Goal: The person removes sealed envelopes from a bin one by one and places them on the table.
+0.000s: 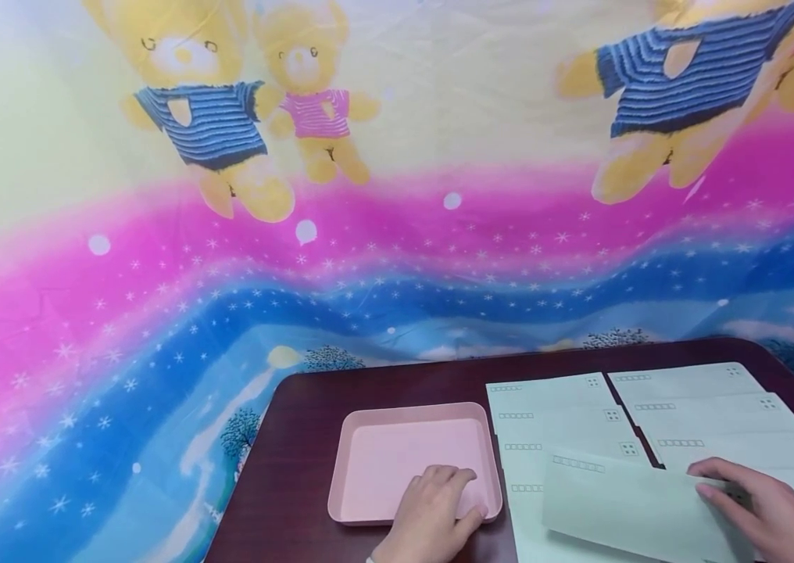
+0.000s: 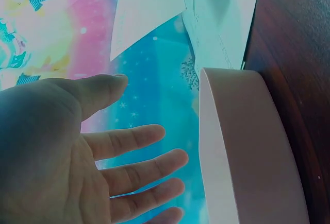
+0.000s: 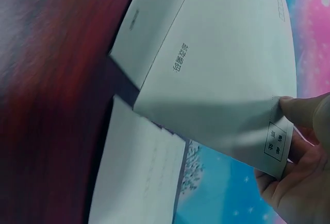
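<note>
A pale green envelope [image 1: 622, 500] is pinched at its right end by my right hand [image 1: 766, 500], thumb on its face, and it is raised over the envelopes below. Printed postcode boxes and a stamp frame show on this envelope [image 3: 227, 64] in the right wrist view. Over the right part of a shallow pink tray [image 1: 369, 512] hovers my left hand [image 1: 432, 512], which holds nothing. Seen from the left wrist, the left hand [image 2: 77, 152] has its fingers spread, apart from the tray wall [image 2: 252, 147].
Two overlapping columns of envelopes, a left column [image 1: 552, 396] and a right column [image 1: 685, 383], lie on the dark wooden table [image 1: 284, 469]. Behind the table hangs a colourful cloth [image 1: 404, 234] printed with bears.
</note>
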`<state>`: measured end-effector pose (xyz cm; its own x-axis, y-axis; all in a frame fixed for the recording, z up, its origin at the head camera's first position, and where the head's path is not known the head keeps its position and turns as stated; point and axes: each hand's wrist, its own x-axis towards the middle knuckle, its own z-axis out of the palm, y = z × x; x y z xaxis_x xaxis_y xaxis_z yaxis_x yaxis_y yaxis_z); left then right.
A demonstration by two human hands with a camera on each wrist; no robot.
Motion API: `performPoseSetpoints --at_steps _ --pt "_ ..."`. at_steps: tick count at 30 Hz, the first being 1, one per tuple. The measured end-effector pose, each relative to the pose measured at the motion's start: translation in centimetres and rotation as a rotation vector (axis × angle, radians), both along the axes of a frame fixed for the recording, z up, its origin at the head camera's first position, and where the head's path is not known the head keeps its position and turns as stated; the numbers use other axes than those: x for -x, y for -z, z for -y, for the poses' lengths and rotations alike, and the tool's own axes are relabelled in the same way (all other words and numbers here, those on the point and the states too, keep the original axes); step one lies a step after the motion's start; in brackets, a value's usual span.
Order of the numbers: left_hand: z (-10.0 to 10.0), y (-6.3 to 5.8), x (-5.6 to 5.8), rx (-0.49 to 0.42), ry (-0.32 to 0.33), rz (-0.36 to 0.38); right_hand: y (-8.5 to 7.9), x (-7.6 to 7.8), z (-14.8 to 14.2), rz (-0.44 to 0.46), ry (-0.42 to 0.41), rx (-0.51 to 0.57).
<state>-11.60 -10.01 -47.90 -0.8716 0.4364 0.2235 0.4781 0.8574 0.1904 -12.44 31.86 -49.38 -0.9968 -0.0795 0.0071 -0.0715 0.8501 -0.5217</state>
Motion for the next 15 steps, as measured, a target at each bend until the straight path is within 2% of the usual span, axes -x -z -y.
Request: performPoseSetpoints --at_steps 6,11,13,15 --pt "-0.5 0.0 -0.1 0.019 0.014 0.013 1.4 -0.2 -1.8 -0.047 -0.027 -0.058" --pt "-0.6 -0.1 -0.3 0.026 0.025 0.035 2.4 -0.4 -3.4 -0.124 -0.051 -0.046" --pt "-0.7 -0.1 -0.3 0.028 0.028 0.032 2.5 -0.5 -4.1 -0.107 -0.095 -0.010" --pt "-0.7 -0.1 -0.3 0.027 0.032 0.027 2.5 -0.4 -4.6 -0.052 -0.134 0.008"
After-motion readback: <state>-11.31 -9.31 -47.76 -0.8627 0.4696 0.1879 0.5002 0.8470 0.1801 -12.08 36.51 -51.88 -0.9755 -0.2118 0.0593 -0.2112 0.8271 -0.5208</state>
